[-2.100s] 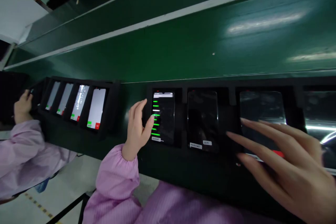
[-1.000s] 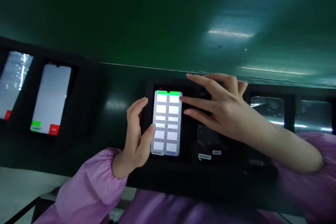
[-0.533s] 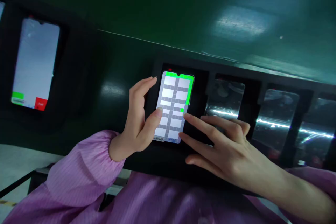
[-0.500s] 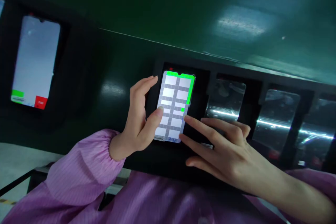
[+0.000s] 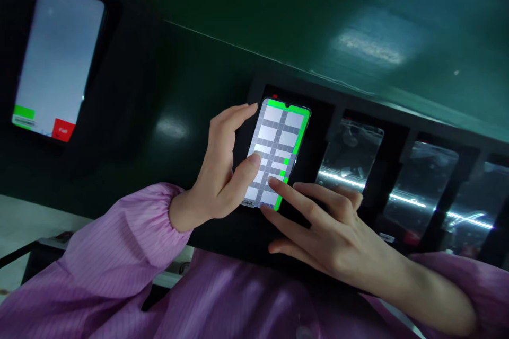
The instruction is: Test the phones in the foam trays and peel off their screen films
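Note:
A lit smartphone point(image 5: 274, 140) lies in a dark tray slot, its screen showing a grey and white grid. Green fills the grid's top, upper right edge and several cells lower down on the right. My left hand point(image 5: 222, 169) is open at the phone's left side, thumb over the screen's left edge and fingers curved along the upper left. From the lower right, my right hand point(image 5: 322, 222) reaches in with its fingers spread. One fingertip is at the lower part of the grid, and another is close to the bottom edge. Neither hand is wrapped round the phone.
To the left lies another lit phone point(image 5: 59, 58) with a green patch and a red "Fail" box. Several dark-screened phones, such as this one point(image 5: 352, 153), sit in slots to the right. The green table surface point(image 5: 254, 0) stretches behind.
My right fingertip has moved from the screen's right edge inward over the lower grid. More cells at the lower right have turned green. The view has shifted slightly.

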`<state>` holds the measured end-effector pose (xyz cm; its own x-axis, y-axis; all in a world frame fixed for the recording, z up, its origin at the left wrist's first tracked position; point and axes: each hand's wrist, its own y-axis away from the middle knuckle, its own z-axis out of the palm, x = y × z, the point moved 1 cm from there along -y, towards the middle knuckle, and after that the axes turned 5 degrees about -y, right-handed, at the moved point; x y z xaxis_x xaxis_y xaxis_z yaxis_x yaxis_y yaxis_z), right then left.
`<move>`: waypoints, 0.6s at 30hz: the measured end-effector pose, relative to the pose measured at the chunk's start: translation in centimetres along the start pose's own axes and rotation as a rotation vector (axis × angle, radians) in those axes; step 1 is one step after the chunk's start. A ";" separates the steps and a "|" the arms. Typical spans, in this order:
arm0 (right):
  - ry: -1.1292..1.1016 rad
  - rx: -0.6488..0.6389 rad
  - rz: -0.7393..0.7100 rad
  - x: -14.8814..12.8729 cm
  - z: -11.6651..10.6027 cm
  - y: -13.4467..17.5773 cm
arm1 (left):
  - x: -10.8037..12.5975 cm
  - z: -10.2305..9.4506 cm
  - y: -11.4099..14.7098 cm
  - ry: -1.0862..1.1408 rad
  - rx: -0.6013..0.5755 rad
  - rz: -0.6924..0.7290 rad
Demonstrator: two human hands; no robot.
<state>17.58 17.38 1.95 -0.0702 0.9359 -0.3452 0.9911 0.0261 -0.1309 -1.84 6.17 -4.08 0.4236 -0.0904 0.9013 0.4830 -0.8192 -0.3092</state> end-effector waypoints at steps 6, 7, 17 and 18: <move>-0.002 0.008 -0.056 -0.2 0.5 -2.0 | 0.2 0.2 0.1 0.059 0.008 -0.046; -0.003 0.010 -0.060 -0.2 0.6 -2.2 | 0.2 0.2 0.0 0.056 0.008 -0.045; -0.041 -0.035 -0.106 0.6 1.0 -2.3 | 0.1 0.2 -0.4 -0.042 0.030 0.068; -0.040 -0.039 -0.117 0.6 1.0 -2.4 | 0.1 0.2 -0.4 -0.048 0.035 0.077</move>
<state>15.02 17.54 1.08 -0.1899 0.9107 -0.3669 0.9793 0.1491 -0.1368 -1.87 6.62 -3.89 0.4964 -0.1246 0.8591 0.4733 -0.7907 -0.3882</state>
